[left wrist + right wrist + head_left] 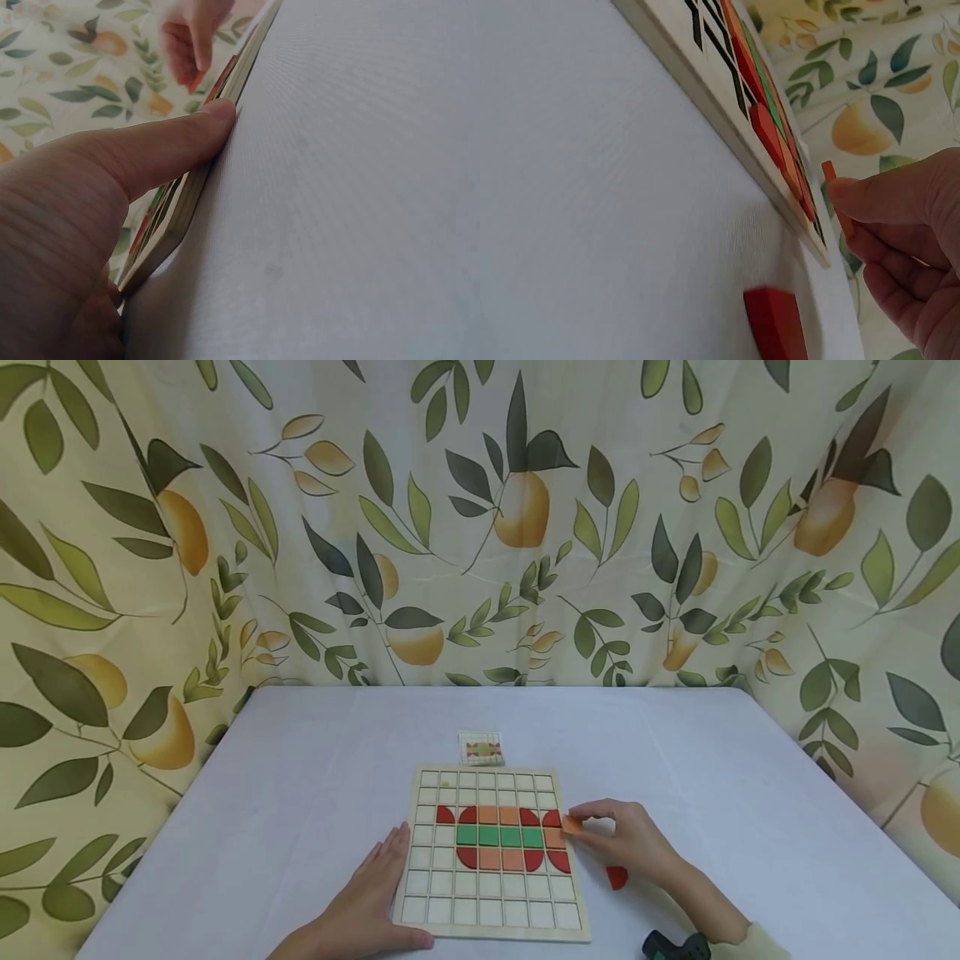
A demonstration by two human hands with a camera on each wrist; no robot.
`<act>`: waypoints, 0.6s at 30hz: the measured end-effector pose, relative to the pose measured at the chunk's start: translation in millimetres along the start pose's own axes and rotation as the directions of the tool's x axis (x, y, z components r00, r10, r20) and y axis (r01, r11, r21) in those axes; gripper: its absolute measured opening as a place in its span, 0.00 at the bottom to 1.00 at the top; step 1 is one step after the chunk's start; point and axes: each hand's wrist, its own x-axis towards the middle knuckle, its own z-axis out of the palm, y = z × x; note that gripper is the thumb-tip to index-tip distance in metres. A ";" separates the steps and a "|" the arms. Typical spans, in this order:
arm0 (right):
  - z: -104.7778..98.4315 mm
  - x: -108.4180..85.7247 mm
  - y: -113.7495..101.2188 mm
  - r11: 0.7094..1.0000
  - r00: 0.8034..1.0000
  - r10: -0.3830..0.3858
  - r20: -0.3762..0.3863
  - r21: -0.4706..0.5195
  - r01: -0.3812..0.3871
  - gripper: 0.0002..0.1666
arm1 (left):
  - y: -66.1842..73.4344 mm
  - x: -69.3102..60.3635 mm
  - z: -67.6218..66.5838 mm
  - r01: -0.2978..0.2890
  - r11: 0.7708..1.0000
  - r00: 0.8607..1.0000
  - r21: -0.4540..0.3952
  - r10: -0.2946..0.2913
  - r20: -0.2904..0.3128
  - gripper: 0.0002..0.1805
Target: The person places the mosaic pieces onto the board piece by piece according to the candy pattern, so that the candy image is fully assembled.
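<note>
A wooden grid board [453, 912] lies on the table, with red rounded tiles [467, 858], orange square tiles [490, 858] and a row of green square tiles [488, 836] in its cells. My left hand [369, 892] rests against the board's near left corner, fingers straight along the left side and thumb on the front edge. Just off the board's right edge, my right hand [628, 842] pinches an orange square tile [840, 201] between thumb and fingers. One loose red rounded tile [617, 877] lies on the table below the right hand.
A small pattern card [482, 749] with a coloured design touches or nearly touches the board's far edge. A dark device [677, 946] sits by the right wrist at the bottom. Behind the white table [315, 760] hangs a leaf-and-fruit patterned curtain [480, 593].
</note>
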 end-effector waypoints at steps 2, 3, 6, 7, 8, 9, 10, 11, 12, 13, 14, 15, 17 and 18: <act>3.6 3.8 -5.2 0.999 1.000 -0.029 0.007 0.014 0.029 0.15 | 0.4 -0.1 -0.5 -0.002 1.000 1.000 0.000 0.002 0.000 0.72; 5.2 5.4 -7.5 0.999 0.999 -0.042 0.012 0.018 0.042 0.15 | 0.5 0.0 -0.6 -0.005 1.000 1.000 0.004 0.005 -0.001 0.72; 8.7 9.7 -13.1 0.996 0.996 -0.087 0.022 0.034 0.086 0.15 | 0.8 0.3 -0.6 -0.013 1.000 1.000 0.015 0.013 -0.005 0.71; 9.8 11.5 -14.4 0.994 0.995 -0.101 0.023 0.036 0.100 0.15 | 0.6 0.3 -0.7 -0.018 1.000 1.000 0.017 0.018 -0.007 0.71; 10.9 13.3 -15.7 0.993 0.993 -0.113 0.024 0.036 0.112 0.15 | 0.4 0.5 -0.6 -0.023 0.999 1.000 0.025 0.023 -0.009 0.71; 12.0 15.2 -17.3 0.992 0.992 -0.121 0.026 0.040 0.120 0.16 | 0.4 0.5 -0.6 -0.024 0.999 1.000 0.025 0.024 -0.011 0.71; 13.1 17.3 -19.0 0.990 0.991 -0.134 0.028 0.043 0.133 0.16 | 0.3 0.5 -0.6 -0.023 0.999 1.000 0.024 0.023 -0.010 0.71; 14.5 19.4 -21.0 0.989 0.989 -0.142 0.029 0.048 0.141 0.16 | 0.1 0.5 -0.5 -0.023 0.999 1.000 0.024 0.024 -0.011 0.71; 16.0 21.7 -23.1 0.987 0.988 -0.151 0.033 0.055 0.149 0.16 | 0.1 0.6 -0.5 -0.022 1.000 1.000 0.022 0.022 -0.011 0.71; 17.7 24.0 -25.2 0.985 0.986 -0.162 0.037 0.062 0.160 0.17 | -0.2 0.8 -0.6 -0.023 1.000 1.000 0.020 0.023 -0.012 0.71; 19.4 26.0 -27.5 0.983 0.984 -0.174 0.043 0.069 0.171 0.17 | -0.4 0.7 -0.5 -0.023 1.000 1.000 0.021 0.024 -0.013 0.71; 21.1 27.9 -30.0 0.980 0.982 -0.185 0.049 0.079 0.181 0.16 | -0.6 0.7 -0.4 -0.025 1.000 1.000 0.019 0.025 -0.015 0.71; 25.1 31.4 -34.6 0.975 0.976 -0.208 0.059 0.090 0.203 0.16 | -1.0 0.4 -0.2 -0.024 0.999 1.000 0.020 0.024 -0.016 0.71; 27.3 32.9 -36.7 0.973 0.973 -0.220 0.063 0.090 0.214 0.16 | -1.1 0.3 -0.2 -0.023 1.000 1.000 0.019 0.023 -0.015 0.71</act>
